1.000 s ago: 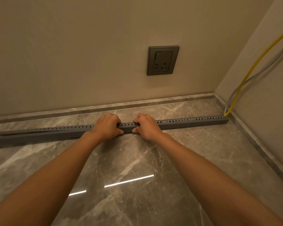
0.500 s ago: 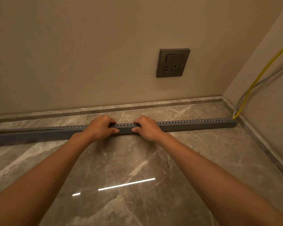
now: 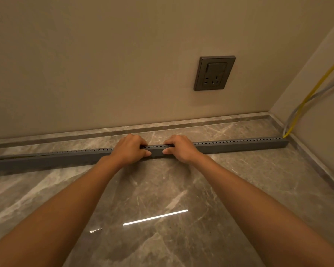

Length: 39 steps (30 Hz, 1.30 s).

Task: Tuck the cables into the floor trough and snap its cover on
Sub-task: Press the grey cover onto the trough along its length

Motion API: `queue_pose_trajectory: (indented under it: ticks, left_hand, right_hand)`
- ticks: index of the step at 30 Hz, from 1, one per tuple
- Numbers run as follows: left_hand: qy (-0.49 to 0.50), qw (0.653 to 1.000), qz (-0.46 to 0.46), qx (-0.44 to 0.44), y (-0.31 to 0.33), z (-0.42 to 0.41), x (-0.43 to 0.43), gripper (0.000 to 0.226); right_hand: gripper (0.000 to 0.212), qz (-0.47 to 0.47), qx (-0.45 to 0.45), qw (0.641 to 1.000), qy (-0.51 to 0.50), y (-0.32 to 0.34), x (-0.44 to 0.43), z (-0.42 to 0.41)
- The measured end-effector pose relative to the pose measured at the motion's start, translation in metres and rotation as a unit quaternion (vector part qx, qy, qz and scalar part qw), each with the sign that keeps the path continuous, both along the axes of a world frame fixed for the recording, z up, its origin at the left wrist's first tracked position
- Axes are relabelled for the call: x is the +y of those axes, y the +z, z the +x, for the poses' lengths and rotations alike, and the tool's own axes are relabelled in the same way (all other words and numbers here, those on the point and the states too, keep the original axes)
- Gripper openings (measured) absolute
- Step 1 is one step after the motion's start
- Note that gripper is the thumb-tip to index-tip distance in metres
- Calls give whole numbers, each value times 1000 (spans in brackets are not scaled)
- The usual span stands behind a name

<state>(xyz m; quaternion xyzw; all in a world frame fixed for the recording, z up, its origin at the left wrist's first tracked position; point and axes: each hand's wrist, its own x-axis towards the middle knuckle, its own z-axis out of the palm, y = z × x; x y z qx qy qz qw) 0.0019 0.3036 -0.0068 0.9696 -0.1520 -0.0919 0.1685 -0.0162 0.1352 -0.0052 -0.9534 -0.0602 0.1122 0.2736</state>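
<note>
A long grey slotted trough (image 3: 239, 146) lies on the marble floor, running from the left edge to the right wall. My left hand (image 3: 128, 149) and my right hand (image 3: 178, 148) sit side by side on its middle, fingers curled over the top and thumbs against the front face. At the trough's right end a yellow cable (image 3: 305, 99) and a grey cable (image 3: 320, 92) come down the right wall and go in. Toward the far left the top looks slightly raised, with a dark gap (image 3: 14, 157) along it. The cables inside are hidden.
A grey wall socket (image 3: 214, 73) is set in the back wall above the trough. A stone skirting (image 3: 181, 123) runs along both walls and meets in the right corner. Polished marble floor (image 3: 162, 199) lies between me and the trough.
Both hands stay on the trough's middle. My left hand has slid slightly left along it. The view has shifted to the left, so the socket and corner sit further right.
</note>
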Motion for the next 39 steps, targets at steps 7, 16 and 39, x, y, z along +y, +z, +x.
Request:
queue_pose_trajectory:
  ticks: [7, 16, 39]
  left_hand:
    - [-91, 994, -19, -64, -10, -9, 18, 38]
    - [-81, 994, 62, -48, -4, 5, 12, 27]
    - [37, 998, 54, 18, 8, 15, 18, 27]
  right_hand:
    - [51, -7, -27, 997, -67, -6, 5, 12]
    - [36, -15, -42, 999, -12, -12, 7, 8]
    - [24, -192, -122, 972, 63, -3, 12, 20]
